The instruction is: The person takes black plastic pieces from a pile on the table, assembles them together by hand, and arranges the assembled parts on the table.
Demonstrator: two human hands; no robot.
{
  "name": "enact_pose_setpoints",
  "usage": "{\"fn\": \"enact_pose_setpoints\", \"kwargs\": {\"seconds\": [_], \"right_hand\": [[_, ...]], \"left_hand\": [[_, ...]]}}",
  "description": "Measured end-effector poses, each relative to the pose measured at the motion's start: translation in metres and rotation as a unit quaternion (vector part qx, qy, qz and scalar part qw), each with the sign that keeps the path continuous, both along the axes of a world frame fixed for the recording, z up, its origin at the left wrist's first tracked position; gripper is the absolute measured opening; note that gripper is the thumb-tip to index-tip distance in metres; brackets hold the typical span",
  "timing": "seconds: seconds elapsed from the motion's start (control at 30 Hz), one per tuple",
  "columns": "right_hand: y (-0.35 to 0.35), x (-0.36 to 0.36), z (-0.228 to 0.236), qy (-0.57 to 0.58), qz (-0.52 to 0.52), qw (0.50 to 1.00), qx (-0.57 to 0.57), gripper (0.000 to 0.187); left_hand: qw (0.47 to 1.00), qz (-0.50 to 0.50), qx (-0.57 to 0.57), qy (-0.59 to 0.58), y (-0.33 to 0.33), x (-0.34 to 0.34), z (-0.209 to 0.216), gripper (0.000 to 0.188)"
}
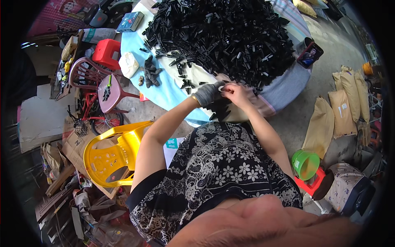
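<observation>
My left hand (207,94), in a grey knit glove, meets my bare right hand (236,94) at the near edge of a cloth-covered round table (175,94). The fingers of both hands are closed and pinched together. A small pale spot shows between them; what they hold is too small to make out. Just beyond the hands rises a large heap of small black plastic pieces (222,37). A few loose black pieces (188,84) lie left of my gloved hand. More long black pieces (219,112) sit below the hands, close to my lap.
A dark grey glove (151,72), a white bag (128,65) and a blue box (131,21) lie on the table's left side. A phone (310,55) leans at its right edge. Yellow (111,158) and pink (108,88) chairs stand left; a green bucket (306,165) and sacks (320,125) right.
</observation>
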State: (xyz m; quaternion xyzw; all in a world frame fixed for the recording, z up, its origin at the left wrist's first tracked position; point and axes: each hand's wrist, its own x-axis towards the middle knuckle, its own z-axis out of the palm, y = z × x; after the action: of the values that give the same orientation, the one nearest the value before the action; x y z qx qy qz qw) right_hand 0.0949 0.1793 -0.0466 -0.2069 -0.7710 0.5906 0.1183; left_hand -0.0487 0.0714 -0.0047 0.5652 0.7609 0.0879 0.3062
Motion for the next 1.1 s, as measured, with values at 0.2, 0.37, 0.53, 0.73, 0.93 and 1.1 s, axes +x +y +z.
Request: {"fn": "enact_pose_setpoints", "kwargs": {"seconds": [0.2, 0.37, 0.53, 0.73, 0.93, 1.1], "right_hand": [[0.003, -0.005, -0.005, -0.103, 0.062, 0.979, -0.167, 0.016], [-0.007, -0.011, 0.018, -0.154, 0.079, 0.967, 0.186, 0.025], [-0.002, -0.022, 0.039, -0.217, 0.143, 0.939, 0.226, 0.028], [0.004, -0.029, 0.001, -0.112, -0.027, 0.895, 0.431, 0.026], [0.001, -0.014, -0.013, -0.072, -0.021, 0.895, 0.439, 0.018], [0.0, -0.009, -0.003, -0.098, -0.022, 0.906, 0.412, 0.012]], "left_hand": [[0.998, -0.029, 0.034, -0.05, -0.012, 0.008, 0.01, 0.056], [0.991, 0.008, 0.087, 0.103, -0.004, -0.012, 0.017, 0.052], [0.942, 0.038, 0.107, 0.315, 0.047, -0.052, 0.005, 0.036], [0.928, -0.02, 0.072, 0.366, 0.075, -0.066, 0.002, 0.036], [0.921, -0.029, 0.118, 0.37, 0.063, -0.07, -0.004, 0.023], [0.925, -0.038, 0.228, 0.302, 0.038, -0.055, 0.006, 0.024]]}}
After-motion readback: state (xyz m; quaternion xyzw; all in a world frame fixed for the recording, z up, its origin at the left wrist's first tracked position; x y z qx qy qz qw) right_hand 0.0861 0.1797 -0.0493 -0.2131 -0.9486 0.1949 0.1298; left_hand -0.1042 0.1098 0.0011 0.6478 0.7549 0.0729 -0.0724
